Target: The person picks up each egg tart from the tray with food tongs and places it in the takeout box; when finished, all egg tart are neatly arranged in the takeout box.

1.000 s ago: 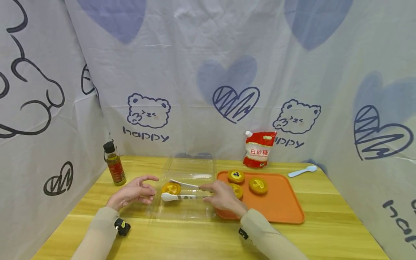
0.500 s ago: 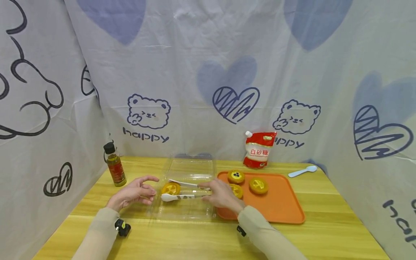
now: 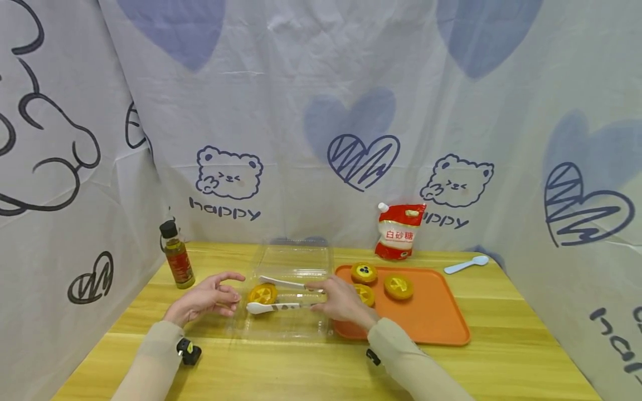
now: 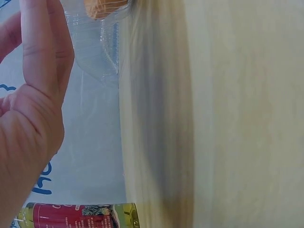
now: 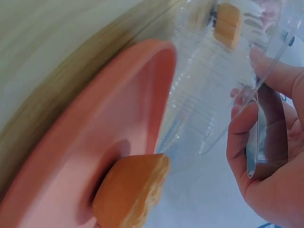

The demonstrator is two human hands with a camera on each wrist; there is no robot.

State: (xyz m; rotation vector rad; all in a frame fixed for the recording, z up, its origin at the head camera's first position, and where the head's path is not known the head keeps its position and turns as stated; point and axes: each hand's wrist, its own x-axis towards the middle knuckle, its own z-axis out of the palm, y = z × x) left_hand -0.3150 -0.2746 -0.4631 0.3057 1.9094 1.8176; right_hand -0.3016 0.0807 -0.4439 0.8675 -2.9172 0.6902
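My right hand (image 3: 343, 301) holds a pair of tongs (image 3: 288, 306) with white tips and a metal handle (image 5: 270, 133), pointing left over a clear plastic clamshell box (image 3: 296, 257). An egg tart (image 3: 263, 294) with a yellow patterned top sits at the box's left side, one tong tip along its far edge and the other along its near edge. In the right wrist view that tart (image 5: 228, 26) shows through the clear plastic. My left hand (image 3: 208, 298) is beside the box's left wall, fingers spread and loosely bent, holding nothing.
An orange tray (image 3: 426, 323) right of the box bears several tarts (image 3: 399, 286). Behind it stands a red sugar pouch (image 3: 399, 231), with a pale blue spoon (image 3: 466, 264) to the right. An oil bottle (image 3: 178, 256) stands at the left. Printed cloth (image 3: 301, 111) encloses the table.
The tong tips have spread slightly, the near one coming a little toward me. The tart between them sits a touch lower in view. My left hand stays where it was.
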